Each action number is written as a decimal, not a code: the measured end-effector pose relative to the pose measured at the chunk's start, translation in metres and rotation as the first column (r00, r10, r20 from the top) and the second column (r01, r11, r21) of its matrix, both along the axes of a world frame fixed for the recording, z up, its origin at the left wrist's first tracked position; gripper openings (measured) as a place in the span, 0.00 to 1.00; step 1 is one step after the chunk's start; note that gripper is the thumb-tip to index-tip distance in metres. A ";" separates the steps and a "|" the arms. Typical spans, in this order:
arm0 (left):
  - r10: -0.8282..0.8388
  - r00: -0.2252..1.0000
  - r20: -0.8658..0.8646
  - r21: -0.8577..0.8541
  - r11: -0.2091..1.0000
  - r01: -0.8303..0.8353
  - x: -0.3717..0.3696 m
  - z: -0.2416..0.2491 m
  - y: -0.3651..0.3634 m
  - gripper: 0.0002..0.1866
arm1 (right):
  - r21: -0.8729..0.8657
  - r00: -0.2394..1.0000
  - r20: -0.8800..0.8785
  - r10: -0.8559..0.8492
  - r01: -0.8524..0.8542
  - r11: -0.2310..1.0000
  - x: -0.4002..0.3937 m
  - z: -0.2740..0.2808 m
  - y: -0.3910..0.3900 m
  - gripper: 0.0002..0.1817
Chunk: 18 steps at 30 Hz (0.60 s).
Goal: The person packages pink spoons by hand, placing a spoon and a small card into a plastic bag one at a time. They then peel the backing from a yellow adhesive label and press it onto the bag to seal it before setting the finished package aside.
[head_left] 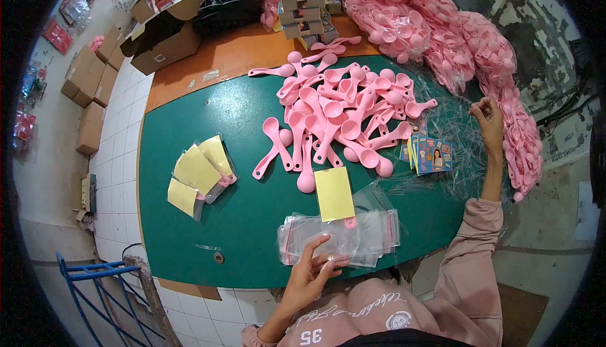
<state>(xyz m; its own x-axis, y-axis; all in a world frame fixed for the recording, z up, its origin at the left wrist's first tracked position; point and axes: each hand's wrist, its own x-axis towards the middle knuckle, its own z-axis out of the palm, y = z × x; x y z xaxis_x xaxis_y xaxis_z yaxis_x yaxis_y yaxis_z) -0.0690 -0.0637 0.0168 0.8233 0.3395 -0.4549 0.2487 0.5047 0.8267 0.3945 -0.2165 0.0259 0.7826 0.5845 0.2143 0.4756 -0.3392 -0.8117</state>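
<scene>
At the table's front edge, my left hand (314,269) pinches the lower end of a clear plastic bag. A yellow card (335,194) and a pink handle end (350,223) show at that bag's upper part. Beneath it lies a stack of clear bags (380,230). My right hand (488,118) is raised at the right, over the tangle of clear plastic strips (451,119), its fingers pinched together; what they hold, if anything, is too small to make out. Colourful cards (433,155) lie between the strips and the loose pink spoons (334,108).
On the green table (183,252), bagged yellow cards (198,170) lie at the left. Large bags of pink spoons (435,25) line the back right. Stacked card bundles (302,6) and an open cardboard box (165,47) stand at the back. A blue metal frame (98,272) stands front left.
</scene>
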 end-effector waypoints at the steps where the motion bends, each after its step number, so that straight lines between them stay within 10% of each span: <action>1: 0.002 1.000 0.001 0.000 1.000 -0.002 0.000 0.000 0.000 0.23 | 0.077 1.000 -0.023 -0.016 0.018 0.997 -0.010 0.004 0.007 0.11; 9: -0.009 1.000 -0.005 -0.022 1.000 0.009 -0.001 0.001 0.000 0.24 | -0.092 0.993 0.105 -0.058 0.068 0.993 0.041 -0.002 0.011 0.19; 12: -0.015 1.000 0.001 0.005 1.000 0.015 -0.002 0.001 0.001 0.23 | -0.193 0.904 0.426 -0.036 0.129 0.973 0.071 -0.012 0.019 0.27; 14: -0.006 1.000 0.002 0.005 1.000 0.006 -0.003 0.000 0.001 0.23 | -0.131 0.601 0.785 -0.150 0.397 0.908 0.061 -0.005 0.038 0.23; 18: 0.012 1.000 -0.013 0.004 1.000 -0.012 -0.004 0.002 0.002 0.22 | -0.247 0.934 0.307 -0.181 0.262 0.933 0.108 -0.001 0.021 0.30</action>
<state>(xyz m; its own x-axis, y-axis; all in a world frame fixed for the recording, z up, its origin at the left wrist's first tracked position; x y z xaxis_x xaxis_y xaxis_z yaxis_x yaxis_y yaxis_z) -0.0732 -0.0619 0.0189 0.8130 0.3509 -0.4647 0.2538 0.5047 0.8251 0.5027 -0.1956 0.0247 0.8325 0.4705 0.2927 0.5517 -0.6551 -0.5161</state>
